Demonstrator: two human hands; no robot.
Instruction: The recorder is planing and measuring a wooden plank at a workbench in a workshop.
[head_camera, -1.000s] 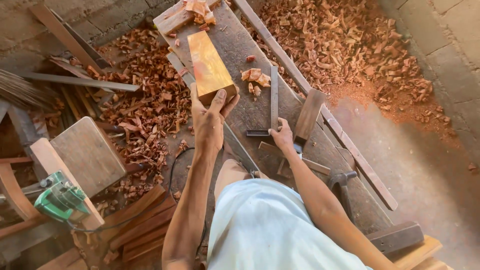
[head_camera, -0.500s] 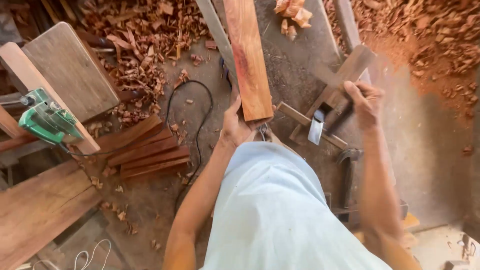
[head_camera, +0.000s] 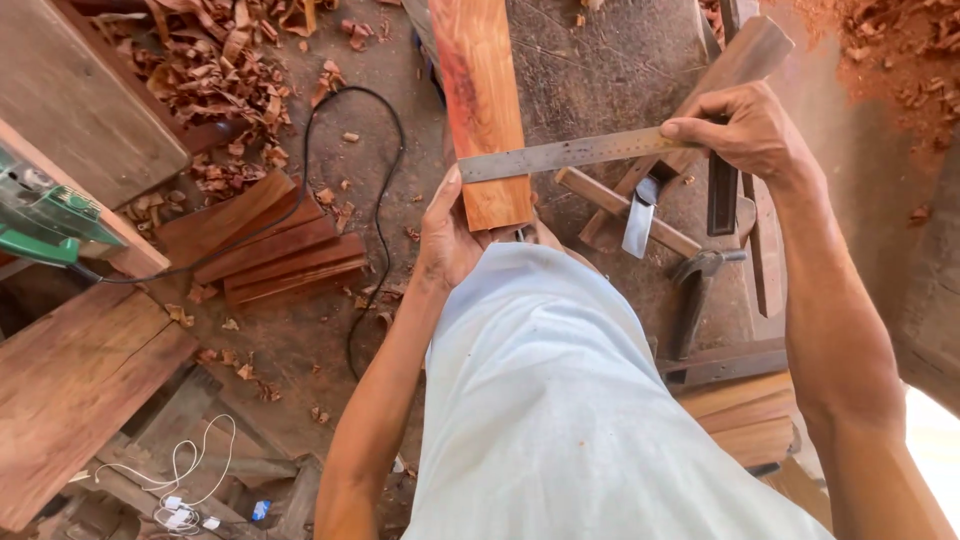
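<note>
A person in a pale shirt (head_camera: 590, 400) stands over a workbench (head_camera: 600, 70) seen from above. The left hand (head_camera: 450, 235) grips the near end of a reddish-orange plank (head_camera: 482, 100), thumb up along its left edge, palm under the end grain. The plank's long axis runs straight away from the body, toward the top of the view. Across it, close to that near end, lies a steel ruler (head_camera: 570, 155), its long axis almost at right angles to the plank and tilted slightly up to the right. The right hand (head_camera: 745, 130) pinches the ruler's far right end with fingers closed on it, well off to the right of the plank, so the left hand is the nearer one to the wood. Just beyond the ruler lie a wooden hand plane (head_camera: 625, 210) and a hammer (head_camera: 695, 290). To the left, a black cable (head_camera: 380, 200) loops past stacked boards (head_camera: 265, 250) toward a green power tool (head_camera: 45, 215), with wood shavings (head_camera: 215, 70) farther off. Half a second ago the right hand was holding the square's stock up off the bench; now the blade is laid flat across the plank.
</note>
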